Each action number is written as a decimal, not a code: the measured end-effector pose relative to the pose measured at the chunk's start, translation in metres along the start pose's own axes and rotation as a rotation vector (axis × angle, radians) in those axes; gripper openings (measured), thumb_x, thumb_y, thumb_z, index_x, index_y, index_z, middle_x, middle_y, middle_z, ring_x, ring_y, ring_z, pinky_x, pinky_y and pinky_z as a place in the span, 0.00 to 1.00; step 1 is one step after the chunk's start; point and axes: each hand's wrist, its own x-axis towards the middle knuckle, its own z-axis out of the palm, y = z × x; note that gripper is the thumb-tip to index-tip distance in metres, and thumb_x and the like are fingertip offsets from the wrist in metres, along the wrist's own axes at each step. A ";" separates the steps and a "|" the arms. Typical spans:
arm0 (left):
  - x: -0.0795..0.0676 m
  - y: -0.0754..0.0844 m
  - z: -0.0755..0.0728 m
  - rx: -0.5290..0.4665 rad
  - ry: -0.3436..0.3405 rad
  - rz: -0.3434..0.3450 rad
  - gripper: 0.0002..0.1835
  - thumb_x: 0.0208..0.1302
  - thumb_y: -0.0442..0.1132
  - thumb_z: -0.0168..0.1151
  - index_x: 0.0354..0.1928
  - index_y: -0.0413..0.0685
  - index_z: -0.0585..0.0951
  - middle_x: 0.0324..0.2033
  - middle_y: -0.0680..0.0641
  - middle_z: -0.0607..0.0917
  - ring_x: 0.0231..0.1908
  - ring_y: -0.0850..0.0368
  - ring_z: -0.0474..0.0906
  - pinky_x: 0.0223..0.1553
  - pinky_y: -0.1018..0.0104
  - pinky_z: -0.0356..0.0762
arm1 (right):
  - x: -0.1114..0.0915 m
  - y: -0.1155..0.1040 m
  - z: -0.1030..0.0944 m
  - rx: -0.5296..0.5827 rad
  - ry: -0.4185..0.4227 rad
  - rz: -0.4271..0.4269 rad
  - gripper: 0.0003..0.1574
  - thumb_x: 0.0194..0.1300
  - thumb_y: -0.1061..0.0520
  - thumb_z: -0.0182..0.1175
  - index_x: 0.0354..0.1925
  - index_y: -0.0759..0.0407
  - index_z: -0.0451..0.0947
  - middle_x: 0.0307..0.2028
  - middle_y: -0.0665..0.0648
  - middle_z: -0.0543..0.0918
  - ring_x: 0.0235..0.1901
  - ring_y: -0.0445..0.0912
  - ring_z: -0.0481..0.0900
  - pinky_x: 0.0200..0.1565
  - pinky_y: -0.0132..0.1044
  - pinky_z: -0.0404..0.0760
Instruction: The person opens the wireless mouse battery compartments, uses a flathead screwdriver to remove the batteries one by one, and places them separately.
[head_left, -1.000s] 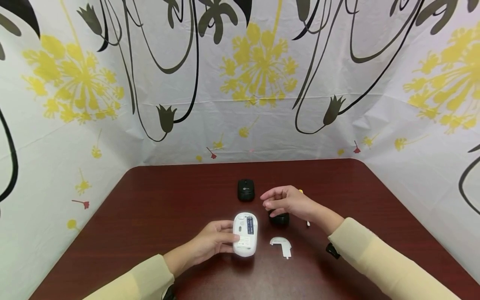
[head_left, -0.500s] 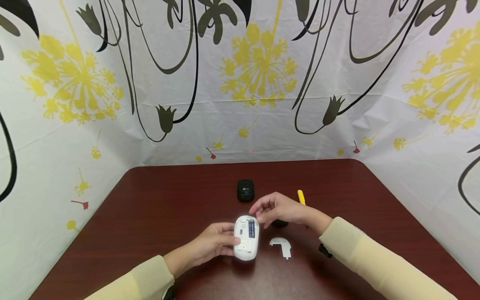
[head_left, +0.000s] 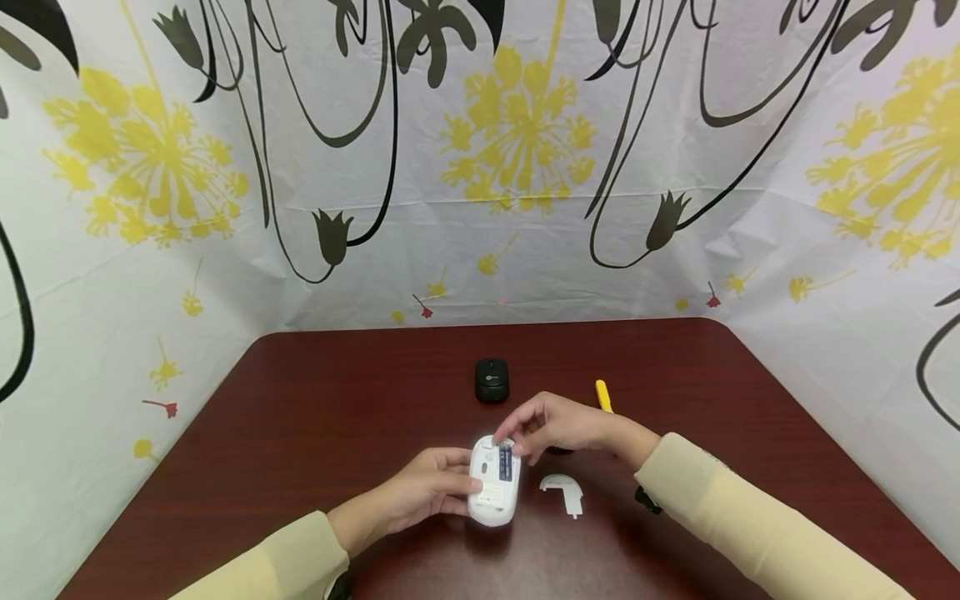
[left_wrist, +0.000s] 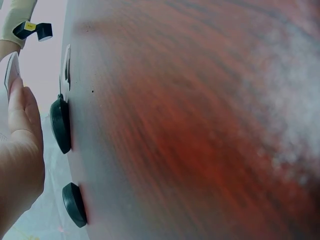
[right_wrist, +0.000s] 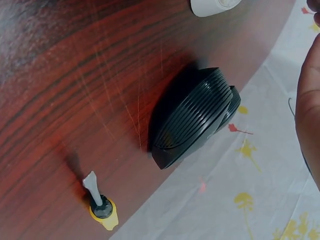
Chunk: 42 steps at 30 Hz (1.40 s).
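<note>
My left hand (head_left: pixel 431 483) grips a white computer mouse (head_left: pixel 491 500) by its left side, thumb on the upturned underside. Its battery bay lies uncovered, with batteries (head_left: pixel 505 462) inside. Over the far end of that mouse is my right hand (head_left: pixel 555 423), its fingertips right at the edge beside the batteries. In the left wrist view, the left hand (left_wrist: pixel 25 125) appears at the left edge with the white mouse (left_wrist: pixel 11 75) partly cut off. A white battery cover (head_left: pixel 567 492) lies on the table just right of the held mouse.
A black mouse (head_left: pixel 491 381) stands toward the back of the dark red table (head_left: pixel 360 392). Another black mouse (right_wrist: pixel 195 117) is mostly hidden under the right hand in the head view. A screwdriver (right_wrist: pixel 104 206) with a yellow handle lies right of it. Patterned cloth (head_left: pixel 450 283) surrounds the table.
My right hand has moved left and nearer, from above the black mouse to the far end of the white mouse. The white mouse has shifted slightly nearer, and more of the screwdriver shows.
</note>
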 end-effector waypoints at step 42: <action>-0.001 -0.003 -0.003 -0.005 0.013 -0.010 0.26 0.61 0.26 0.59 0.61 0.23 0.67 0.46 0.36 0.82 0.41 0.49 0.83 0.44 0.53 0.82 | -0.014 -0.010 -0.017 0.309 0.121 -0.017 0.10 0.69 0.65 0.58 0.47 0.67 0.77 0.43 0.61 0.83 0.43 0.51 0.82 0.46 0.49 0.82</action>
